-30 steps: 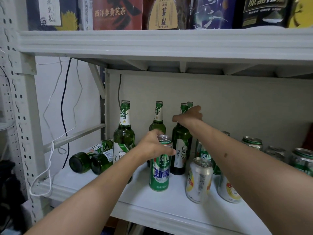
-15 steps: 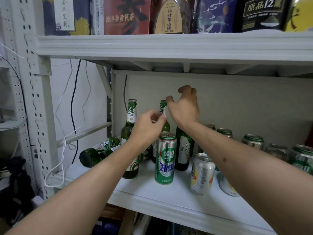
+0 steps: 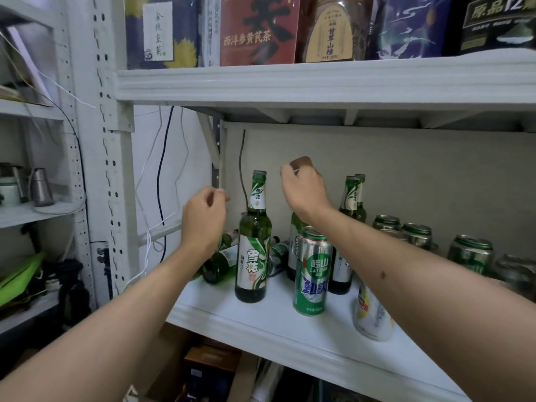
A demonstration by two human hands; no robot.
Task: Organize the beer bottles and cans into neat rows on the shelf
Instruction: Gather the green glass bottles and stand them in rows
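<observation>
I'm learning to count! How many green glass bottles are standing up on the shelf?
4. One green glass bottle stands front left, one behind the right wrist, two together further right. More may be hidden.

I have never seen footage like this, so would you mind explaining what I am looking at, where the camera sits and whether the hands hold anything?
There is no machine here: a person wears a wide-angle camera on the head, looking forward and down at their own arms. The left hand and right hand are raised with fingers loosely curled; neither holds anything. On the white shelf stand a green beer bottle and a green can, with more upright bottles behind. Some bottles lie on their sides at the left; more cans stand at the right. A pale can shows under the right forearm.
</observation>
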